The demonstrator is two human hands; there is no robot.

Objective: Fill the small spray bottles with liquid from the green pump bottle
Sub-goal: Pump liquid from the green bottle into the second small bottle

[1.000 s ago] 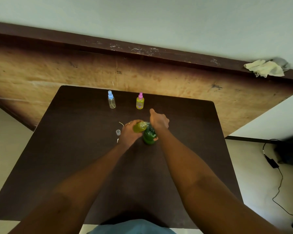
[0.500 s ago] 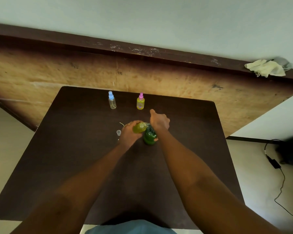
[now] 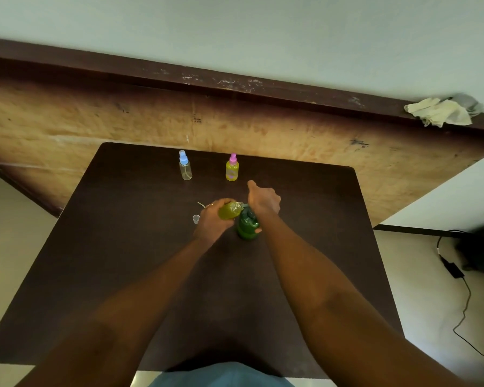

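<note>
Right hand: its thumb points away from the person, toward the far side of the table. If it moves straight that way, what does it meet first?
Probably the pink-capped spray bottle, nearly in line beyond the right hand; depth is uncertain, so it may pass just beside it.

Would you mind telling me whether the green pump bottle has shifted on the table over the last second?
No. The green pump bottle stands at the same spot relative to the small clear cap and the pink-topped spray bottle; only the camera drifted slightly.
</note>
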